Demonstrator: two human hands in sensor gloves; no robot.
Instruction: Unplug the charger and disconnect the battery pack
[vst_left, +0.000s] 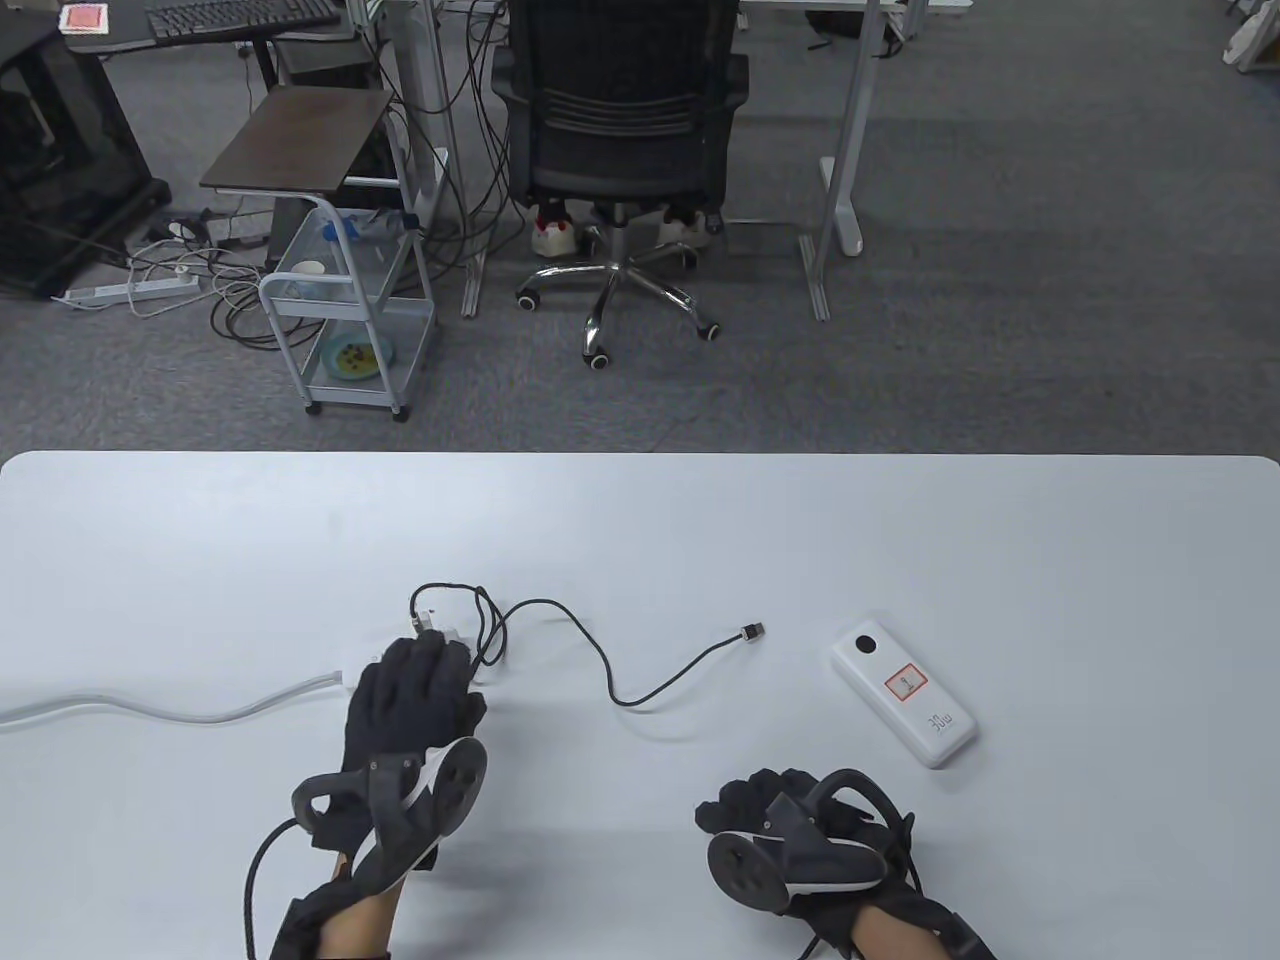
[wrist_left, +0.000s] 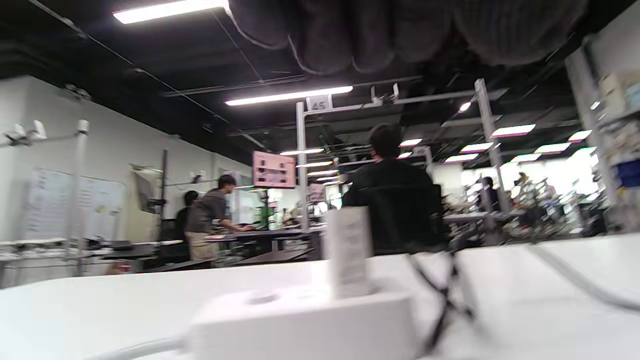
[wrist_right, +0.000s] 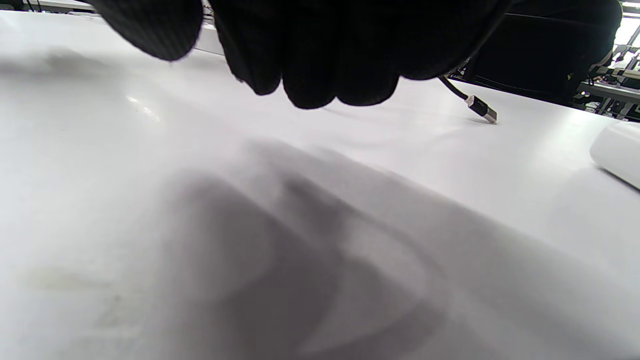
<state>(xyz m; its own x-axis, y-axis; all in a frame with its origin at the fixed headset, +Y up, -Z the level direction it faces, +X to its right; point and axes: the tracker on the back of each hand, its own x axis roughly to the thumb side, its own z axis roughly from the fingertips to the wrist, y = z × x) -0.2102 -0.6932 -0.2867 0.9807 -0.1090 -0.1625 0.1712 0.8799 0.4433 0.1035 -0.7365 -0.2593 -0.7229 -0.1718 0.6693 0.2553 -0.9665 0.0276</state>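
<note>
White charger (wrist_left: 347, 252) stands plugged in the power strip (wrist_left: 305, 325); left hand (vst_left: 415, 695) rests on the strip, right hand (vst_left: 775, 810) is curled at 5 o'clock, holding nothing. Unbraced, the strip may lift with the charger.

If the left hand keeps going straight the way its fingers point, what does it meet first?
Probably the white charger standing plugged into the power strip. The left hand already lies over the strip, fingertips pointing at it; whether they touch it is unclear.

A gray carpet floor (vst_left: 1000, 300) lies past the white table (vst_left: 700, 520). At twelve o'clock stands a black office chair (vst_left: 620, 110). At ten o'clock sits a small white cart (vst_left: 345, 320). Long ceiling lights (wrist_left: 287, 95) glow above, maybe over other desks.
</note>
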